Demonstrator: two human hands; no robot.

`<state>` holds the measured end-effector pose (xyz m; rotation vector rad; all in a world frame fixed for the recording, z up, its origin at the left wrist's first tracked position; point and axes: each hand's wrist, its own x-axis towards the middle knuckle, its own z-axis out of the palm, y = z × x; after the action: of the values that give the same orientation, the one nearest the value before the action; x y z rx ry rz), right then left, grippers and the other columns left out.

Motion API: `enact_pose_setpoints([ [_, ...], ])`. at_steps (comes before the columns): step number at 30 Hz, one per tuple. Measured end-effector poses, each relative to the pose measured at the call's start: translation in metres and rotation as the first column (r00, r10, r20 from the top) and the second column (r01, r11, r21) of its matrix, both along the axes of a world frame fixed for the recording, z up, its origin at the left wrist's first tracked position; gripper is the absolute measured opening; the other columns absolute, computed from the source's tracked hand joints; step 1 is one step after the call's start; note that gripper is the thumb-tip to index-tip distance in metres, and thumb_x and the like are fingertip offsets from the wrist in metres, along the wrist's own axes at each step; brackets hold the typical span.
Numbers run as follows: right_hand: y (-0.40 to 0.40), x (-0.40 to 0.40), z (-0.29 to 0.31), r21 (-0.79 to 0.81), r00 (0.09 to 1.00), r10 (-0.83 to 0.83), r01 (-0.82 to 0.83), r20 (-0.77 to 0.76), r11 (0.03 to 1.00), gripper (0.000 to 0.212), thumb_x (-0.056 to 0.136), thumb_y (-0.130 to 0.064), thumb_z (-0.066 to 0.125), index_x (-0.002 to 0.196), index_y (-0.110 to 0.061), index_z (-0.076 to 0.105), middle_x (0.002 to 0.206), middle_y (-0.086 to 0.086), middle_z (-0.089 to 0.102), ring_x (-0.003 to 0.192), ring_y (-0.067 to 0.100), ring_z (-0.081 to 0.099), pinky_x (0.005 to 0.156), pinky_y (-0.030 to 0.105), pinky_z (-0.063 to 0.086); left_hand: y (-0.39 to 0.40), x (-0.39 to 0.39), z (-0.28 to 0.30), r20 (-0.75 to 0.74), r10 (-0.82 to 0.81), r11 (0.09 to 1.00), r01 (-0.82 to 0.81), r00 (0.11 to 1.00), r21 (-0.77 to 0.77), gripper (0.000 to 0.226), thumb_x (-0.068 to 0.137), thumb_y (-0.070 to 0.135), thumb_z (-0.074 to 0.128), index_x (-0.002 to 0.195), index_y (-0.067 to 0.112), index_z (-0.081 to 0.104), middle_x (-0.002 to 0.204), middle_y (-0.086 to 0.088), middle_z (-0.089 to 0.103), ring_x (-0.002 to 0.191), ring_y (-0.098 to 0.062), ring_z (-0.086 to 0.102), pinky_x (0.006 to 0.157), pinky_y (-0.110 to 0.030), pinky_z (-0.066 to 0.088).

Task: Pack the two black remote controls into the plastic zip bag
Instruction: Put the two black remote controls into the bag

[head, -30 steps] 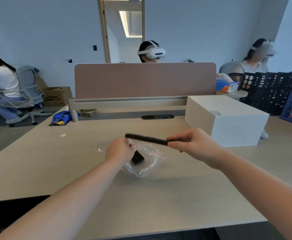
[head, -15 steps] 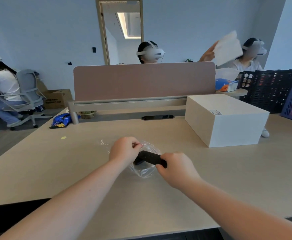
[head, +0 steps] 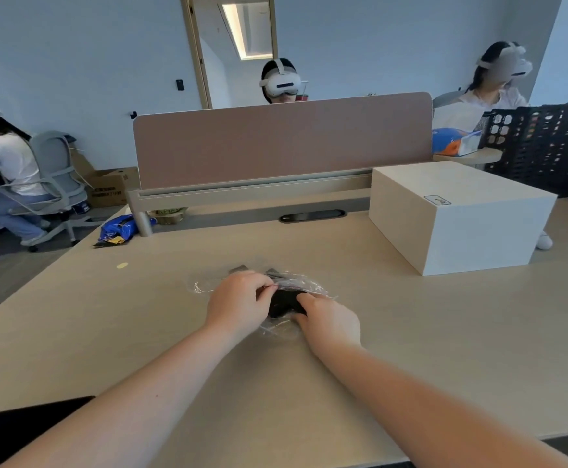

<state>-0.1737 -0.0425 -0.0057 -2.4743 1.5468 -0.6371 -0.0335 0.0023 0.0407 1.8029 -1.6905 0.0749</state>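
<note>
A clear plastic zip bag [head: 309,286] lies crumpled on the middle of the beige desk [head: 444,332]. My left hand [head: 238,304] pinches the bag's near edge and holds it up. A black remote control [head: 284,304] shows dark through the plastic between my hands. My right hand [head: 331,320] grips its near end at the bag's mouth. Two dark tips [head: 242,267] show just beyond my left hand. I cannot tell whether these belong to the other remote, which is otherwise hidden.
A white box [head: 461,214] stands to the right at the back. A pink partition [head: 282,143] closes the far edge, with people in headsets behind it. A blue snack packet [head: 120,228] lies far left. Black crates [head: 545,143] stand far right. A dark object [head: 22,423] sits near left.
My right hand has brought the remote down from above the bag and pushed it into the mouth. My left hand has stayed at the bag's edge.
</note>
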Motion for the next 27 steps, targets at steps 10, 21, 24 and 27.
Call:
enact_pose_setpoints([
  [10, -0.009, -0.009, 0.007, 0.099, 0.999, 0.029, -0.032, 0.026, 0.995, 0.027, 0.089, -0.024, 0.048, 0.114, -0.024, 0.057, 0.113, 0.004, 0.067, 0.100, 0.030, 0.062, 0.074, 0.034, 0.053, 0.002, 0.008, -0.003, 0.011, 0.004, 0.999, -0.004, 1.000, 0.032, 0.019, 0.089, 0.027, 0.056, 0.085, 0.019, 0.073, 0.082, 0.000, 0.069, 0.082, -0.020, 0.058, 0.068, -0.034, 0.049],
  [21, -0.014, -0.004, 0.003, 0.003, 0.982, -0.048, 0.049, -0.184, 0.999, 0.018, 0.092, -0.012, 0.046, 0.101, -0.016, 0.060, 0.107, 0.007, 0.065, 0.092, 0.030, 0.065, 0.061, 0.028, 0.037, 0.005, 0.008, -0.006, 0.012, -0.021, 0.998, 0.021, 1.000, 0.051, 0.019, 0.088, 0.026, 0.058, 0.085, 0.017, 0.074, 0.080, -0.002, 0.070, 0.080, -0.021, 0.059, 0.070, -0.036, 0.050],
  [24, -0.013, -0.001, 0.005, 0.007, 0.967, -0.016, 0.018, -0.255, 1.000, 0.028, 0.089, -0.002, 0.042, 0.109, -0.015, 0.057, 0.113, 0.009, 0.056, 0.093, 0.031, 0.064, 0.060, 0.030, 0.037, 0.003, 0.010, -0.007, 0.026, -0.019, 0.998, 0.017, 0.999, 0.058, 0.019, 0.088, 0.027, 0.057, 0.084, 0.018, 0.073, 0.081, 0.000, 0.070, 0.081, -0.020, 0.059, 0.070, -0.037, 0.050],
  [27, -0.012, -0.001, 0.006, 0.000, 0.968, 0.018, -0.018, -0.250, 1.000, 0.030, 0.090, -0.007, 0.040, 0.114, -0.017, 0.054, 0.116, 0.010, 0.052, 0.096, 0.031, 0.062, 0.061, 0.031, 0.037, 0.002, 0.011, -0.010, 0.056, -0.016, 0.998, 0.013, 0.998, 0.056, 0.019, 0.088, 0.031, 0.058, 0.084, 0.022, 0.073, 0.079, 0.002, 0.068, 0.080, -0.019, 0.058, 0.068, -0.034, 0.049],
])
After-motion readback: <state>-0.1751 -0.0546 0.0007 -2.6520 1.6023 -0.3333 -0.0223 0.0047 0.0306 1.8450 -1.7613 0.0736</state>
